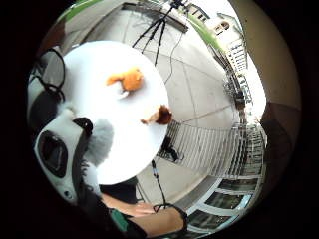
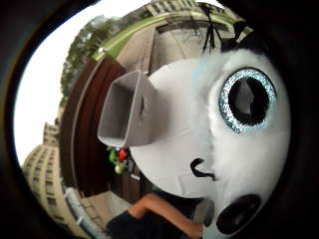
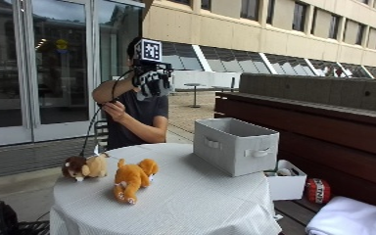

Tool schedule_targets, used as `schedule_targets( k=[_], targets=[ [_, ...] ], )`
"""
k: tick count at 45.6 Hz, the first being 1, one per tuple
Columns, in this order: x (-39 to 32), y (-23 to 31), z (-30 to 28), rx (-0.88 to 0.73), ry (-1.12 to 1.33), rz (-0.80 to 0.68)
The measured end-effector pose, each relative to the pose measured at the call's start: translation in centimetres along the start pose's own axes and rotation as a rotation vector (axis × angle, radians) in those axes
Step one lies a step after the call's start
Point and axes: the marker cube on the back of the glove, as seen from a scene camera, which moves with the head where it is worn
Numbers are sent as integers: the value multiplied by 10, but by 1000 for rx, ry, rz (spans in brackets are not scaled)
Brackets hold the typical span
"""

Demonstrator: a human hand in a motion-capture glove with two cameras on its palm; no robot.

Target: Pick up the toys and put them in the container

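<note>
A person stands behind a round desk point(image 3: 194, 200) covered in a white cloth, out on a paved terrace beside a glass-fronted building. The gloved right hand point(image 3: 152, 81) is lifted high, about level with the person's head, and its fingers are curled round a black-and-white plush panda point(image 3: 155, 86) — from the outside view only a patch of pale fur shows inside the glove. Up close the thumb-side palm view is nearly filled by the panda's face point(image 2: 244, 144): a big glittery eye, a stitched black mouth, white fur. The other palm view catches a black ear and more white fuzz point(image 1: 75, 144) against the hand. The bare left hand point(image 3: 113, 108) is raised at chest height, touching the right forearm near the elbow.

On the desk, the grey fabric container point(image 3: 235, 145) sits toward the far right side, open at the top, with a handle on each visible wall. Well apart from it, near the front left edge, an orange plush dog point(image 3: 133, 178) lies on the cloth, and just beside that — further left, right at the rim — a brown-and-tan plush toy point(image 3: 84, 167) rests. A small white bin point(image 3: 287, 183) sits lower down, beyond the desk, next to the container's side.
</note>
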Motion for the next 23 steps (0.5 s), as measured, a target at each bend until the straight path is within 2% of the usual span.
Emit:
schedule_targets(
  k=[2,4,11,23],
  targets=[
    [-17,-15,-11,97,-6,-123],
    [-38,-24,-22,121,-15,-172],
    [-122,-29,-44,113,-37,-244],
    [-251,-28,-33,102,-86,-351]
  ],
)
